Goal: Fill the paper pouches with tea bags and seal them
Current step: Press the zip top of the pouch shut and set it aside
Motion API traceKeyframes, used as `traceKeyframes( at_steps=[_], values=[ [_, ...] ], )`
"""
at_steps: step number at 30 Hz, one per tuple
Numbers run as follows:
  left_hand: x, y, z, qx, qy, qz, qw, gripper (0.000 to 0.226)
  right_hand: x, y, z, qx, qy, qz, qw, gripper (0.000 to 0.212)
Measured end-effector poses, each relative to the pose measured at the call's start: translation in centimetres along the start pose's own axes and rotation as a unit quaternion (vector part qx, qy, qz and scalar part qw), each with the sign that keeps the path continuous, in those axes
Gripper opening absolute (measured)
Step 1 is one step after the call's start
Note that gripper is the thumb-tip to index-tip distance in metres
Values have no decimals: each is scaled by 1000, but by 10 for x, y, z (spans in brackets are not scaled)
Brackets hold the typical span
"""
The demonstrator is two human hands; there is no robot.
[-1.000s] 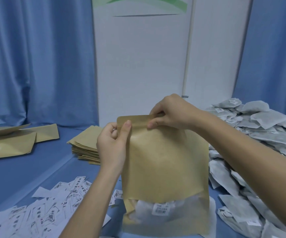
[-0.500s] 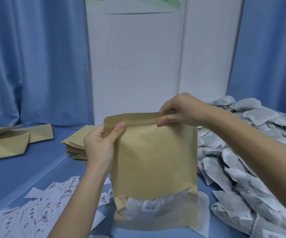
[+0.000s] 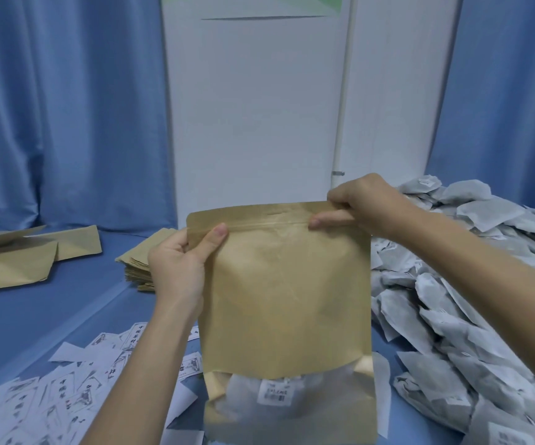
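The kraft pouch [image 3: 287, 284] stands upright between both hands, left hand [image 3: 179, 268] pinching its top corner steady so the right hand [image 3: 361, 203], fingers clamped on the zip strip, can seemingly press it closed.

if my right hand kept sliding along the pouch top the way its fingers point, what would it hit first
Probably your left hand. The right hand pinches the pouch at its top right corner, fingers pointing left along the seal strip; the left thumb pinches the far corner, nothing between.
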State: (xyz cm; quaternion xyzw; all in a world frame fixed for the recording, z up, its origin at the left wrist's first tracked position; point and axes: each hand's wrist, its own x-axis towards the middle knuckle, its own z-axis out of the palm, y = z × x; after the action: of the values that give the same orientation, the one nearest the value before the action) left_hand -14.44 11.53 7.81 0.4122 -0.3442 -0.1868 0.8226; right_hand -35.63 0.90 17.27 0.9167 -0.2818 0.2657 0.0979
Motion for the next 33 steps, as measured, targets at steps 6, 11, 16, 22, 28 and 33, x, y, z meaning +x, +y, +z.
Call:
traceKeyframes(
  at_steps=[6, 11, 16, 22, 28, 33],
  values=[
    [-7, -1, 7, 26, -34, 18, 999, 13, 17, -30, 27, -26, 17, -22, 999, 54],
    [-8, -2, 9, 6, -37, -2, 999, 18, 33, -61, 49, -72, 66, -70, 993, 57],
    [-6, 1, 2, -8, -30, -9, 999, 14, 27, -44, 41, -56, 74, -38, 995, 63],
    [-4, -10, -1, 3, -82, -14, 996, 24, 7, -27, 38, -61, 161, -18, 985, 69],
    [-21, -40, -25, 52, -205, -176, 961, 40, 8, -16, 35, -37, 171, 28, 984, 61],
    [-17, -43, -21, 75, -183, -156, 968, 25, -19, 10, 50, -50, 199, 157, 966, 72]
  ],
)
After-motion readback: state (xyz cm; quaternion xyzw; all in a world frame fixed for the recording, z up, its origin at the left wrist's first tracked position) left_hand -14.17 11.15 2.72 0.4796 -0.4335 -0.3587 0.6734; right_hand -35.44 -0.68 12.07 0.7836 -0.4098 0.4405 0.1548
